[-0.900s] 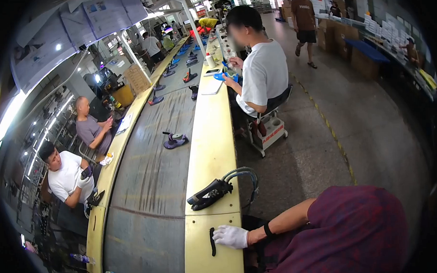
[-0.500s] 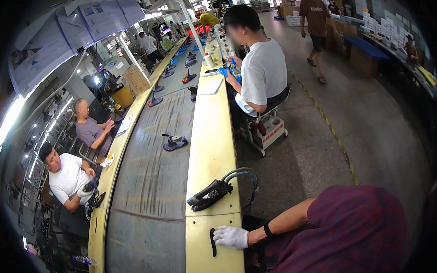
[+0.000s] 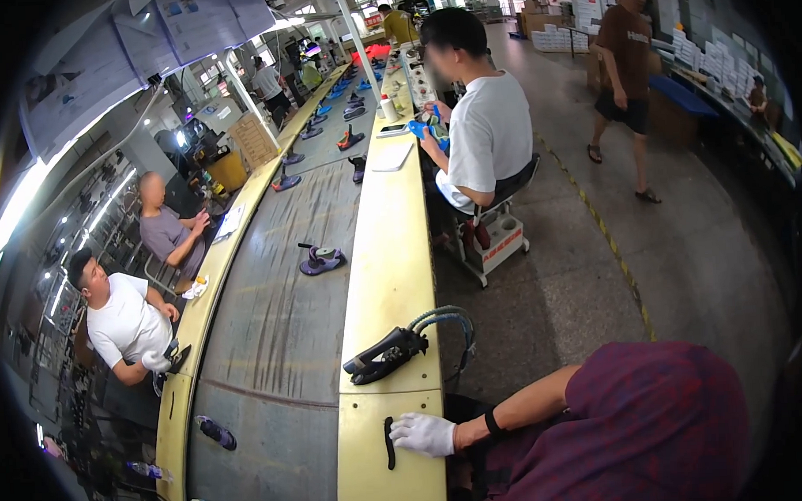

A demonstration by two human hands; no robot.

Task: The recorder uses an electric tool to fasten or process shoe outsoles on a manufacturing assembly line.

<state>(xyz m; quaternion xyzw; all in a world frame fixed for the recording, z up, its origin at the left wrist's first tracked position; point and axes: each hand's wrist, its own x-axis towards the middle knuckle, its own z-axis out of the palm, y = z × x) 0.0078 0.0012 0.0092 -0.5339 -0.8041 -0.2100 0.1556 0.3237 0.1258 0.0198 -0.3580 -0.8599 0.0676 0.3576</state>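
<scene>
My right hand [image 3: 423, 434], in a white glove, lies on the pale yellow bench [image 3: 364, 459] at the lower middle. Its fingers are stretched out, back of the hand up, and hold nothing. A narrow black strip [image 3: 390, 443] lies on the bench right at the fingertips; I cannot tell whether they touch it. Farther along the bench rests a black hand-held tool [image 3: 385, 355] with hoses looping off the bench's right edge. My left hand is out of view.
Left of the bench runs a grey conveyor belt [image 3: 270, 290] with a purple shoe [image 3: 320, 259], another dark purple shoe [image 3: 216, 432] and several more shoes farther up. A seated co-worker [image 3: 489, 128] handles a blue shoe. Co-workers sit across the belt; a person [image 3: 624, 75] walks the aisle.
A dark purple shoe now lies on the belt at the lower left, and the nearest co-worker across it has lowered a gloved hand. The walking person is closer. My right hand has stayed put.
</scene>
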